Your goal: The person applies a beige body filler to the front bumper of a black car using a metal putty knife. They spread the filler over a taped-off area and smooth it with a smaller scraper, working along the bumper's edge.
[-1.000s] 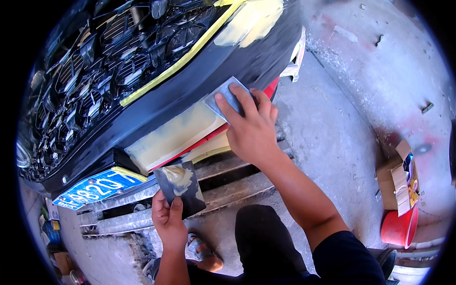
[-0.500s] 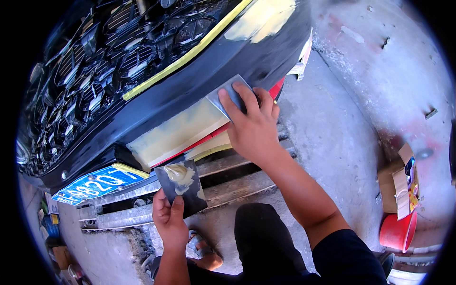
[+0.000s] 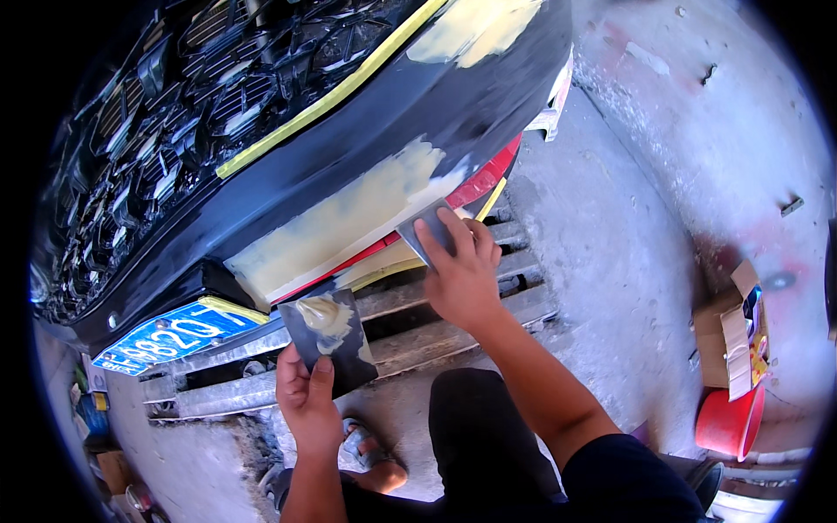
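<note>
My left hand (image 3: 309, 392) holds a dark, flat mixing board (image 3: 344, 357) with a blob of cream filler (image 3: 323, 318) on it, below the black bumper (image 3: 340, 183). My right hand (image 3: 462, 275) grips a grey flat spreader (image 3: 417, 237) at the lower right edge of a long pale filler patch (image 3: 314, 235), beside a red trim strip (image 3: 488, 179). Whether the spreader touches the surface is hard to tell. Yellow masking tape (image 3: 305, 126) runs along the black grille (image 3: 157, 131). A second filler patch (image 3: 466, 30) lies higher on the bumper.
A blue licence plate (image 3: 174, 340) hangs on the bumper's left. Under the bumper lies a slatted platform (image 3: 453, 340) on the concrete floor (image 3: 628, 218). A cardboard box (image 3: 715, 340) and red bucket (image 3: 724, 423) stand at the right, assorted items (image 3: 96, 410) at the far left.
My right hand has moved down with the spreader, uncovering the upper right end of the filler patch, which now shows ragged pale streaks. My left hand is almost unmoved.
</note>
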Demonstrator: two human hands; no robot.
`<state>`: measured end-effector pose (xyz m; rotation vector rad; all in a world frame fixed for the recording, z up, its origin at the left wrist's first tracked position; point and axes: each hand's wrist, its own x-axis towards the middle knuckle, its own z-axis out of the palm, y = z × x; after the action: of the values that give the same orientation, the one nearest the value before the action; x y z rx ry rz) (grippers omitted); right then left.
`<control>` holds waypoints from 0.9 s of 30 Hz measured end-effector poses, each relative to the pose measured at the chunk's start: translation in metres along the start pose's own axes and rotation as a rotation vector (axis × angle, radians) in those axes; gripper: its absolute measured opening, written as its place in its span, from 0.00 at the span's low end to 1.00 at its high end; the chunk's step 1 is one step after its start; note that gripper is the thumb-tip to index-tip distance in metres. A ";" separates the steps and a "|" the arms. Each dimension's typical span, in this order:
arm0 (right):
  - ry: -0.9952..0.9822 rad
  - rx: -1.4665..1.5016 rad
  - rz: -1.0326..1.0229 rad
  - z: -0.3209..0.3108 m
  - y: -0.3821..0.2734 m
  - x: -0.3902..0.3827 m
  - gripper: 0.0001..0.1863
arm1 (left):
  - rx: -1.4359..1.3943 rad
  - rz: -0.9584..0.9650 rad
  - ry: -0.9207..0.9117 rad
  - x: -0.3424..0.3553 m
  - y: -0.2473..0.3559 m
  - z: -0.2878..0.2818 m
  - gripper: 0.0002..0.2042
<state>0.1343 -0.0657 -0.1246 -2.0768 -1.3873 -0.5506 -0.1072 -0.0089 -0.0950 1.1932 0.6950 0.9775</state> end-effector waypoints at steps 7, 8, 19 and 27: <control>0.087 -0.003 0.147 -0.024 -0.010 0.032 0.37 | 0.045 0.001 0.020 -0.005 0.006 0.001 0.15; 0.084 -0.010 0.174 -0.021 -0.014 0.035 0.37 | 0.045 0.003 0.029 -0.006 0.006 0.001 0.15; -0.053 0.227 0.168 -0.010 -0.031 -0.009 0.37 | 0.014 0.031 0.026 -0.007 0.004 0.007 0.17; -0.080 0.451 -0.002 -0.064 -0.044 -0.028 0.29 | -0.034 -0.002 -0.021 -0.006 0.002 0.016 0.19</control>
<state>0.0813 -0.1144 -0.0835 -1.7455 -1.4057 -0.1348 -0.0964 -0.0215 -0.0894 1.1717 0.6603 0.9700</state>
